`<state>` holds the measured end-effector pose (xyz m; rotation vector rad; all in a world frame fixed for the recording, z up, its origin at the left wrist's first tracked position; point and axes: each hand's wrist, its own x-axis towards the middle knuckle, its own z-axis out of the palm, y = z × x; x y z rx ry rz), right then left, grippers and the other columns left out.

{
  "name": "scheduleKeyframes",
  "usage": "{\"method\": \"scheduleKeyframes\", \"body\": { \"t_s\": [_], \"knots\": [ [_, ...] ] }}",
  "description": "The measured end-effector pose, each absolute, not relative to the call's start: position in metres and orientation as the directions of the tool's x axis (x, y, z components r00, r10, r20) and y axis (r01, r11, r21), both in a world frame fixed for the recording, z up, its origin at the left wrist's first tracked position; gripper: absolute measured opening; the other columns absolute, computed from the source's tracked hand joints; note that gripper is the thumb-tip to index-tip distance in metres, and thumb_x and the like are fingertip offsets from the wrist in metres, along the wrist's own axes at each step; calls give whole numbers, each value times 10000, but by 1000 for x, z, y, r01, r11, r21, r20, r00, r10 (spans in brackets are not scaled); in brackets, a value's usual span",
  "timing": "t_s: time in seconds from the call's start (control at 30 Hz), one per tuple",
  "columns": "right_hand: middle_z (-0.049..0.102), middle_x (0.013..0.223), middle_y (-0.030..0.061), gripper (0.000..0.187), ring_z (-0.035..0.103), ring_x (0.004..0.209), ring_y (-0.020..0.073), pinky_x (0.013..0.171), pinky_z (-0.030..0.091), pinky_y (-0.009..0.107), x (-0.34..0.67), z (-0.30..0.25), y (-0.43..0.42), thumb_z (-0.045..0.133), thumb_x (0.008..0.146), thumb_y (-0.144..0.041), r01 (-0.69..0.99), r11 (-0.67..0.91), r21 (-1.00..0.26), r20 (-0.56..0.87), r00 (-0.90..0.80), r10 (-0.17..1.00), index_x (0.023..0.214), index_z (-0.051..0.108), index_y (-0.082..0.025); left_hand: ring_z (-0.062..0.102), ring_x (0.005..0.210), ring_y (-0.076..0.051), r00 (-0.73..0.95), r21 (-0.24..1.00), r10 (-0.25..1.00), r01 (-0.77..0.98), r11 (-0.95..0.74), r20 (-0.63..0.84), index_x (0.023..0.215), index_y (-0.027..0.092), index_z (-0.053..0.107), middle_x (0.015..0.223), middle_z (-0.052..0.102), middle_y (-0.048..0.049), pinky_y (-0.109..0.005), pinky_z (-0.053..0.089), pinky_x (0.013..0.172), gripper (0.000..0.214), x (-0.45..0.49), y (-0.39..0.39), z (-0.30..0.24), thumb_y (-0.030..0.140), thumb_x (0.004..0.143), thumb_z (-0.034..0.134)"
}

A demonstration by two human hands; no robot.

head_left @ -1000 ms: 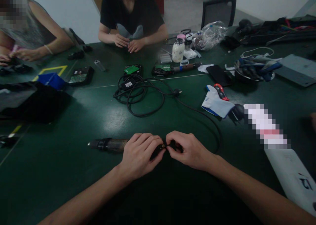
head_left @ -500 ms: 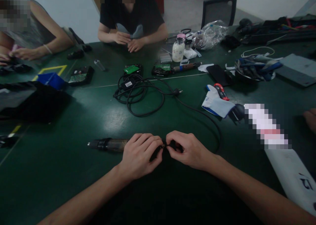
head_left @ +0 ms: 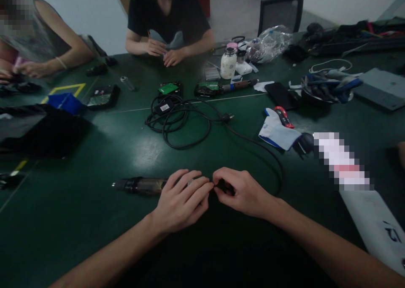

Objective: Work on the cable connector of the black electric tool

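Note:
An electric screwdriver (head_left: 137, 185) with a black nose and a brownish body lies on the green table, its tip to the left. My left hand (head_left: 182, 201) is closed over its rear end, fingers slanting toward the right. Just beside those fingertips, my right hand (head_left: 242, 193) pinches the dark end of a power cord (head_left: 281, 170), which is mostly hidden in the grip. From there the cord curves up to a tangle of black cable with a labelled adapter (head_left: 165, 107) and a two-pin plug (head_left: 226, 117). The join between tool and cord is covered by my fingers.
A white-blue glove (head_left: 276, 130) and a red-black handle (head_left: 284, 117) lie right of the cable. Opened circuit-board devices (head_left: 207, 88), a bottle (head_left: 228, 64) and a phone (head_left: 281, 95) stand farther back. Two people sit opposite; a black bag (head_left: 41, 130) is at left.
My left fingers have stretched forward over the tool's end, covering the small metallic part that showed between my hands. My right hand has stayed in place.

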<state>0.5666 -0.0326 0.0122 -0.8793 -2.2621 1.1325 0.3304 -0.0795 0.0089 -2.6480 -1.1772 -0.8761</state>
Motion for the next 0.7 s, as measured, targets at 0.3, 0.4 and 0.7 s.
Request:
{"method": "scheduleKeyframes", "body": {
  "t_s": [0.3, 0.4, 0.7],
  "knots": [
    [631, 971, 7, 167, 570, 734, 116, 642, 449, 237, 566, 12, -33, 652, 931, -109, 337, 474, -814, 131, -689, 713, 1061, 591, -193, 688, 1163, -218, 536, 134, 654, 710, -691, 533, 1309, 230, 650, 1182, 780, 9, -447, 414, 1144, 397, 330, -79, 6, 185, 923, 732],
    [635, 976, 8, 165, 570, 724, 112, 633, 444, 233, 566, 12, -33, 647, 933, -105, 338, 472, -814, 128, -689, 714, 1059, 586, -192, 689, 1163, -225, 552, 122, 639, 698, -705, 536, 1308, 226, 656, 1184, 779, -4, -455, 409, 1151, 377, 329, -79, 4, 200, 938, 722],
    [645, 985, 11, 174, 575, 724, 114, 627, 446, 234, 566, 11, -33, 652, 932, -113, 339, 463, -819, 121, -686, 717, 1072, 591, -196, 683, 1157, -216, 552, 141, 648, 694, -706, 524, 1337, 222, 648, 1195, 776, -6, -463, 398, 1166, 410, 328, -80, 4, 203, 935, 730]
  ]
}}
